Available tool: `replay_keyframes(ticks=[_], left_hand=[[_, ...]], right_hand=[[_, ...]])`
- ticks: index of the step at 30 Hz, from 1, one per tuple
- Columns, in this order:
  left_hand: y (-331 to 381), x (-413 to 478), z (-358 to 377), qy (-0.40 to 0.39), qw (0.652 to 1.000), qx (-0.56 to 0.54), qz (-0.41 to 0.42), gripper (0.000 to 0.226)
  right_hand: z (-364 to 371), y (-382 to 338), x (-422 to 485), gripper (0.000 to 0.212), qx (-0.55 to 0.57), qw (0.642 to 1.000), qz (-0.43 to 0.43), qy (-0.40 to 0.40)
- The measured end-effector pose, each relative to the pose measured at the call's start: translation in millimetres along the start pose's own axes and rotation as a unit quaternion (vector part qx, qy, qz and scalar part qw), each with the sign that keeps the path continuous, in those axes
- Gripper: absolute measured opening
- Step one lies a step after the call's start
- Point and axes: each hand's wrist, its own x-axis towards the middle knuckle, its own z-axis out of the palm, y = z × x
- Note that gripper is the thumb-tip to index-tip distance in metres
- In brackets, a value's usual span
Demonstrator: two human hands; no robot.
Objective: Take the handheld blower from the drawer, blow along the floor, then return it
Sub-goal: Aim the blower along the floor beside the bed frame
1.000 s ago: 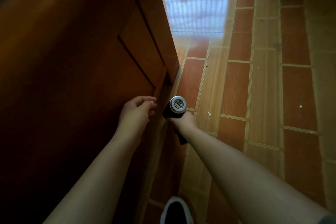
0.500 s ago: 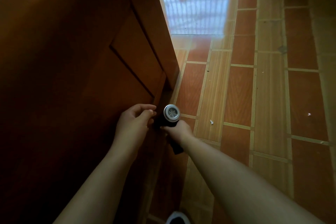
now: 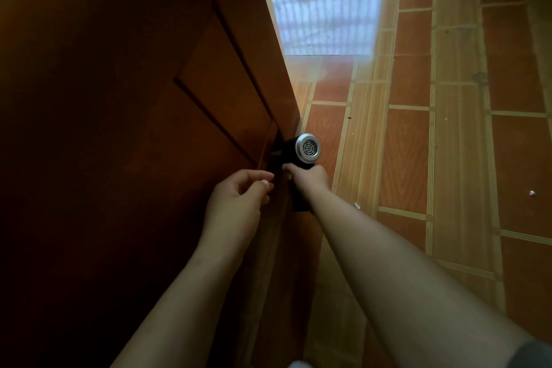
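- The right hand point(image 3: 309, 178) is wrapped around the grip of the handheld blower point(image 3: 294, 152), knuckles up.
- The left hand point(image 3: 236, 200) is loosely curled with fingertips near the thumb. It holds nothing that shows and hovers just beside the furniture's edge.
- The blower is off the floor, just ahead of the right hand and close to the left. Its barrel lies across the view, with the round silver grille point(image 3: 309, 148) facing right and towards the camera and the front end pointing left into a dark gap point(image 3: 276, 154) in the woodwork. The black handle point(image 3: 298, 203) drops below the fist.
- Judging by that, the blower only needs to go leftward along its own axis. The right hand carries it, and the left is placed to work the drawer front.
- The panelled wooden front point(image 3: 119, 98) is smooth and reddish, with a recessed groove. Whether the drawer stands open is hidden in shadow.
- The floor point(image 3: 412, 158) is glossy terracotta tile with pale wood-grain strips, and a small white scrap point(image 3: 531, 193) lies on it.
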Motion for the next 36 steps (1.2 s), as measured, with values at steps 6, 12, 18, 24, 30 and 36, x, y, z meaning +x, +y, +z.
replay_keyframes(ticks=[6, 12, 18, 24, 30, 36], left_hand=[[-15.9, -33.0, -10.0, 0.004, 1.0, 0.016, -0.021, 0.019], [-36.2, -106.8, -37.7, 0.039, 0.999, 0.014, -0.035, 0.019], [-58.1, -175.5, -80.7, 0.062, 0.997, 0.046, -0.027, 0.021], [-126.0, -205.2, -80.9, 0.081, 0.992, 0.098, 0.012, 0.024], [-182.4, -254.9, -96.6, 0.068, 0.993, 0.09, 0.017, 0.023], [-197.9, -283.1, -130.5, 0.093, 0.991, 0.096, 0.015, 0.02]], right_hand=[[-1.7, 36.6, -41.6, 0.05, -0.017, 0.998, 0.031, -0.058], [4.8, 96.4, -95.1, 0.045, -0.06, 0.99, 0.019, -0.123], [9.9, 137.0, -172.8, 0.025, -0.064, 0.982, 0.036, -0.175], [36.1, 208.0, -196.9, 0.038, -0.085, 0.977, 0.048, -0.189], [61.0, 280.6, -251.4, 0.033, -0.104, 0.961, 0.066, -0.248], [94.9, 351.3, -296.5, 0.077, -0.13, 0.943, 0.125, -0.28]])
